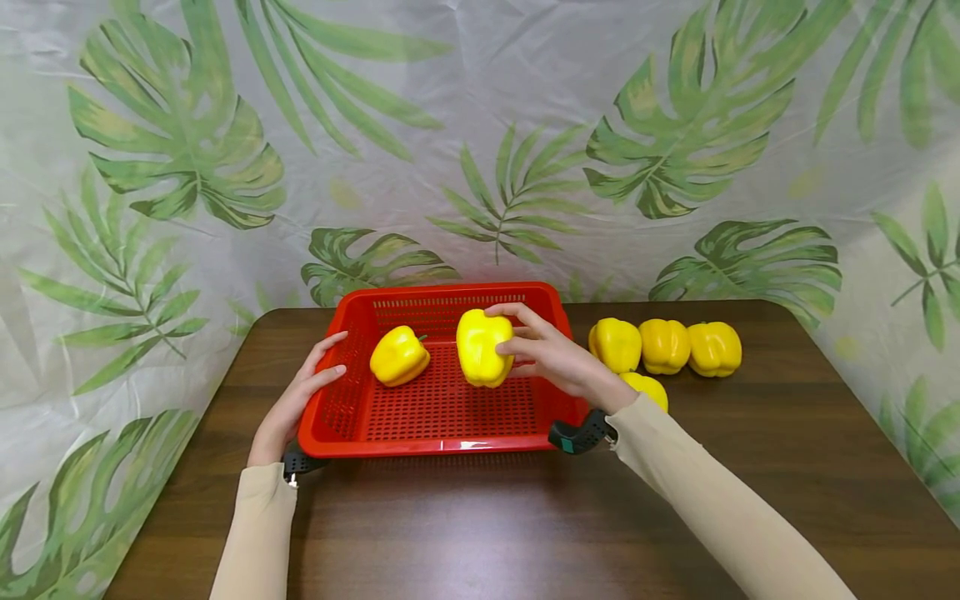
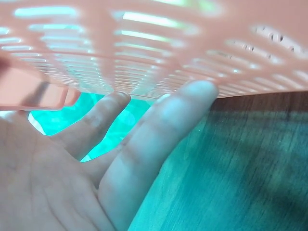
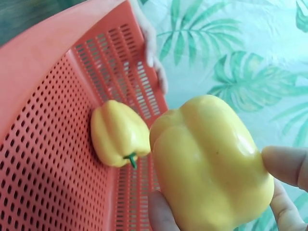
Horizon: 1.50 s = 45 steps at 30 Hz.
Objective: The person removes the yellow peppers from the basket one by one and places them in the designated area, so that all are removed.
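A red plastic basket (image 1: 442, 445) with slotted walls stands on the brown table. My left hand (image 1: 296, 400) holds its left rim, thumb and one fingertip over the edge; in the left wrist view, other fingers (image 2: 144, 168) lie against the outer wall. My right hand (image 1: 551, 354) grips a yellow bell pepper (image 1: 482, 348) above the basket floor, thumb and fingers on opposite sides of it, as the right wrist view also shows. Another yellow bell pepper (image 1: 399, 357) with a green stem lies on its side in the basket's left half, apart from the held one.
Right of the basket, several more yellow bell peppers (image 1: 665, 347) sit close together on the table (image 1: 465, 525); one (image 1: 647, 390) is partly hidden by the right forearm. A leaf-patterned sheet (image 1: 495, 100) hangs behind the table's back edge.
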Tool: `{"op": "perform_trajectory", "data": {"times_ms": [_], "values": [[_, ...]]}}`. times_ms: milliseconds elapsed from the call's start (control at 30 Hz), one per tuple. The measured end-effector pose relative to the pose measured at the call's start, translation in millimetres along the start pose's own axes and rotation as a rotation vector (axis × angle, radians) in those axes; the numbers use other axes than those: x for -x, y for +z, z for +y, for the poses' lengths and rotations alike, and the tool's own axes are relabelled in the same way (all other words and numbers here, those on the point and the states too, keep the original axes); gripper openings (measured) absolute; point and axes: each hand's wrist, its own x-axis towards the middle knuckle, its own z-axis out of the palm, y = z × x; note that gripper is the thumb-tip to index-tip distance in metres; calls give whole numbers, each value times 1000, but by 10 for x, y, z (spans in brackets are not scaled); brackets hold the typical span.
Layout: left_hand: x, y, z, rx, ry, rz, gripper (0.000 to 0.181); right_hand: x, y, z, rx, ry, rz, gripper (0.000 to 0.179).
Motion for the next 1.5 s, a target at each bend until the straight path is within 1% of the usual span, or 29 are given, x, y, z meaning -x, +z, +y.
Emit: {"op": "perform_trajectory", "data": {"times_ms": [200,467,767,1100,1367,1500], "values": [[2,-1,4,-5,4,1,58,65,-97,4,15,-29,10,52],[-3,5,2,-1,-4,4,58,162,-227,6,13,-40,45,52],[2,5,8,3,-4,0,58,296,-378,4,7,-38,77,50],[2,1,8,-1,-2,-2,58,432,-562,58,-6,-25,110,49],[-2,0,6,-2,-6,1,59,555,-679,80,39,8,153,48],[-9,-1,5,-3,-3,1,58,612,-747,113,35,4,165,47]]}}
